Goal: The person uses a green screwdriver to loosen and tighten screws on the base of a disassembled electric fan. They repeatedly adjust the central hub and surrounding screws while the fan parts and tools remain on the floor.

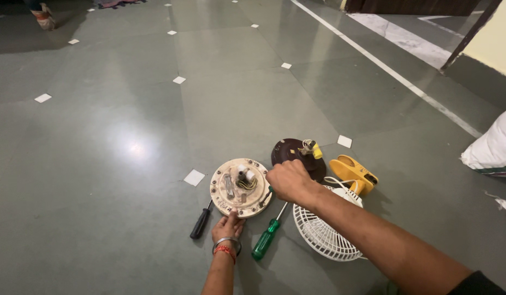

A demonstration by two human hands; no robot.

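A round cream-coloured motor housing [241,187] lies flat on the grey tiled floor [127,142], just below the middle of the view. The left hand [228,226] rests at its six o'clock edge, fingers laid flat and together against the rim, gripping nothing. The right hand [289,180] sits at the housing's three o'clock side, curled into a loose fist around a tool handle [270,190] of which only a small green bit shows below the knuckles (what kind of tool cannot be told).

At the housing's seven o'clock a black-handled screwdriver [201,220] lies on the floor; at five o'clock lies a green-handled screwdriver [267,236]. A dark brown round plate [288,151] with a yellow part on it lies at two o'clock, partly behind the right hand. A white fan grille [324,235] lies under the right forearm, at four o'clock, and a yellow plastic casing [354,173] sits at three o'clock beyond it. A white sack [493,146] rests at the right edge.
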